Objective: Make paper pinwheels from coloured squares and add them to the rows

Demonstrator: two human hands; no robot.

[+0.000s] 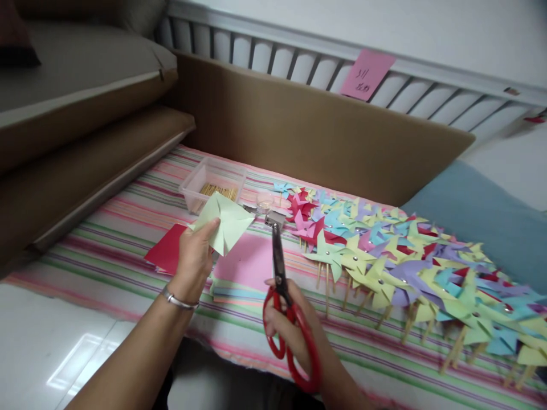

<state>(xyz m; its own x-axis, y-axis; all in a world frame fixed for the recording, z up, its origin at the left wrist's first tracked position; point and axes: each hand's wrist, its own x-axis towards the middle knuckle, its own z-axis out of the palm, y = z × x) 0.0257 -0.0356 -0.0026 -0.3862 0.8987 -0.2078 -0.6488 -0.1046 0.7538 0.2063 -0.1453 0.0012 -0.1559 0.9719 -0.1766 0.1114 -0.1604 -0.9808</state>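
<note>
My left hand grips a folded light-green paper square and holds it up over the striped cloth. My right hand is closed through the red handles of a pair of scissors. The dark blades point up and away, and their tip is close to the paper's right corner. Below the paper lies a stack of coloured sheets, pink on top, beside a red sheet.
A long heap of finished paper pinwheels on sticks runs along the right. A clear plastic box with wooden sticks and a small clear cup stand behind the paper. A cardboard panel and cushions close off the back and left.
</note>
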